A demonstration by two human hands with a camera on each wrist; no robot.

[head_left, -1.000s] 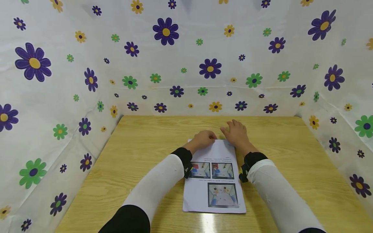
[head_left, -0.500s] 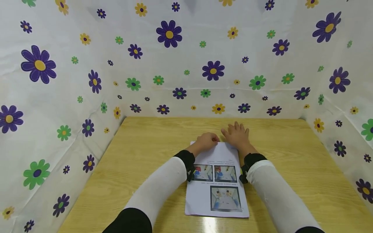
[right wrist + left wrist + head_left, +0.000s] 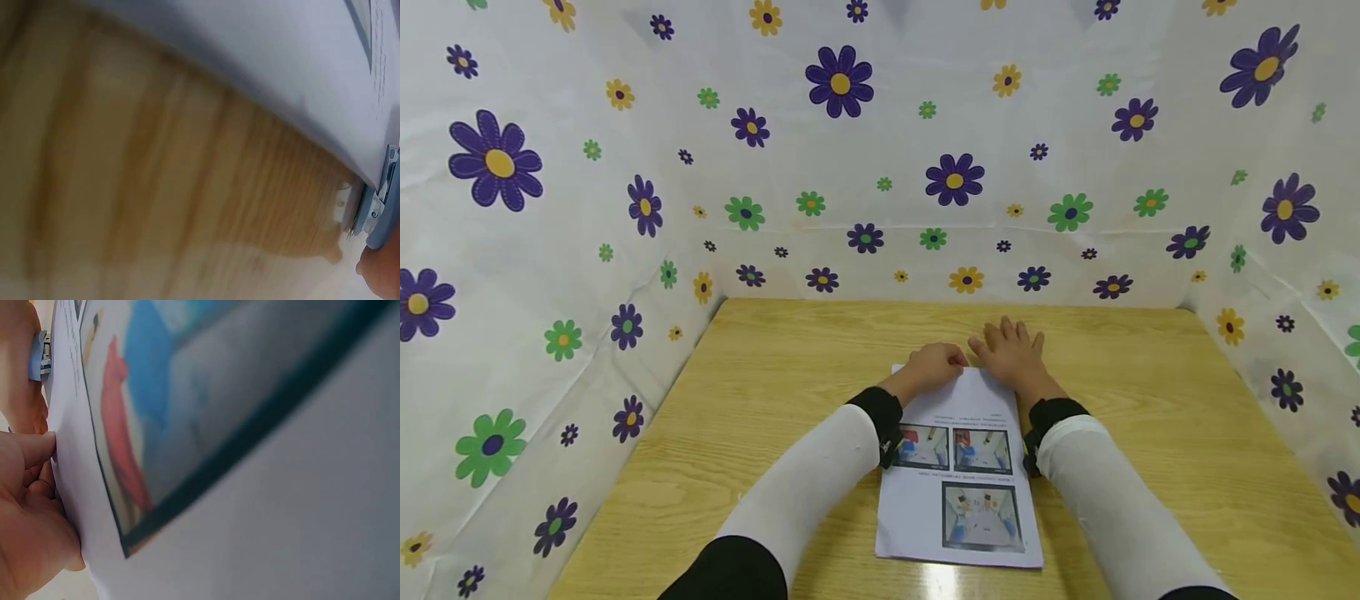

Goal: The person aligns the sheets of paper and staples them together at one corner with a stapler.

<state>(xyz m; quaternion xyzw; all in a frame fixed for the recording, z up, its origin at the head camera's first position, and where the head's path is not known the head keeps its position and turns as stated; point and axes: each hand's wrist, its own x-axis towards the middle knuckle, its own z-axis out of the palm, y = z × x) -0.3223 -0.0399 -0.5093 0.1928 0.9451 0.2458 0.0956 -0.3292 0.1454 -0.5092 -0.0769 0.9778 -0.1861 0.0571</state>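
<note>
A stack of printed paper sheets [image 3: 917, 517] lies on the table, with text and several colour photos on its top page. My left hand [image 3: 934, 367] pinches the far edge of the stack; in the left wrist view the thumb [image 3: 40, 447] is on the page. At the far right corner, my right hand [image 3: 1013, 354] has its fingers spread. A blue-grey stapler [image 3: 378, 209] sits under this hand, its jaws at the sheets' corner in the right wrist view. The left wrist view also shows the stapler [image 3: 40, 356] against the palm. From the head view it is hidden.
The wooden table [image 3: 775, 367] reaches out on both sides of the paper. White cloth walls [image 3: 880, 142] printed with flowers enclose it at the back, left and right.
The right hand's fingers have spread further over the corner. The left hand keeps its hold on the paper's edge. The head view has shifted slightly, and the paper appears lower and farther right.
</note>
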